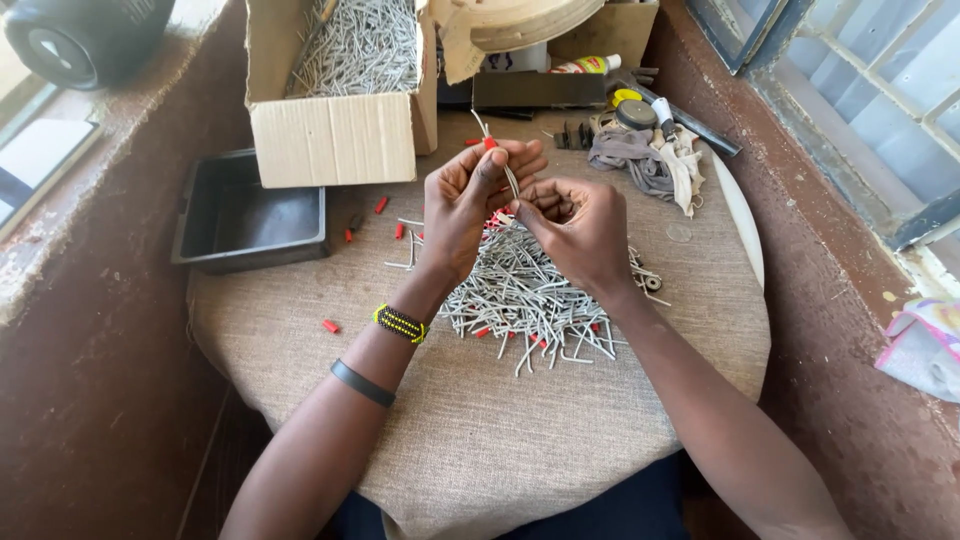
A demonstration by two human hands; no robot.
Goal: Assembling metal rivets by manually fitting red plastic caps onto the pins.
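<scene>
Desk: a round desk [480,440] covered with coarse beige cloth is seen from above, the nearest part of it bare.
Wrist: two bands are worn on the left forearm, a plain dark one and a beaded yellow-and-black one.
Pile: a heap of thin grey metal pins [525,295] is spread at the middle of the desk, with small red caps [330,326] scattered in and around it.
Left hand: the left hand [470,200] is held just above the far edge of the pile; its grip is pressed together, pinching a single bent grey pin [510,178] (a red cap sits at the pin's upper end).
Right hand: the right hand [580,225] is curled close against the left, fingertips pinched at the lower part of the same pin.
Tray: a dark, shallow tray [250,215] is set at the left edge.
Box: an open cardboard box [335,135] filled with more grey pins is placed behind the tray.
Far side: a crumpled grey cloth [640,160] and small tools are gathered at the far right.
</scene>
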